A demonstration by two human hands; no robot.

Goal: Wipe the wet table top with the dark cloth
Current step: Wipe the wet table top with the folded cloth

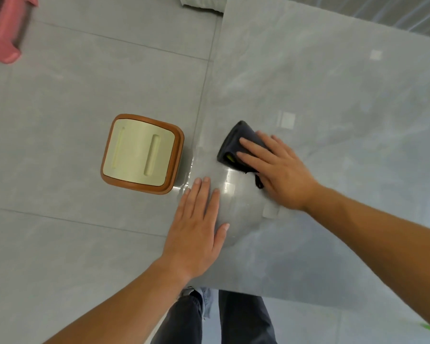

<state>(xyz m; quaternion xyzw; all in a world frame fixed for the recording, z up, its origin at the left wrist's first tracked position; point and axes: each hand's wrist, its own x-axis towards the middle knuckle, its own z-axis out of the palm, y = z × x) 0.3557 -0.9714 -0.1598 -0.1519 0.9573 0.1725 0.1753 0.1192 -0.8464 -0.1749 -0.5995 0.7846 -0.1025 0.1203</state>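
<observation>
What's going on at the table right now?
A person is wiping a glossy grey table top. The right hand presses flat on a folded dark cloth near the table's left edge, where a wet sheen shows. The left hand rests flat on the table's near corner, holding nothing. On the floor to the left stand a brown-rimmed stool and, farther off, a pink stool.
</observation>
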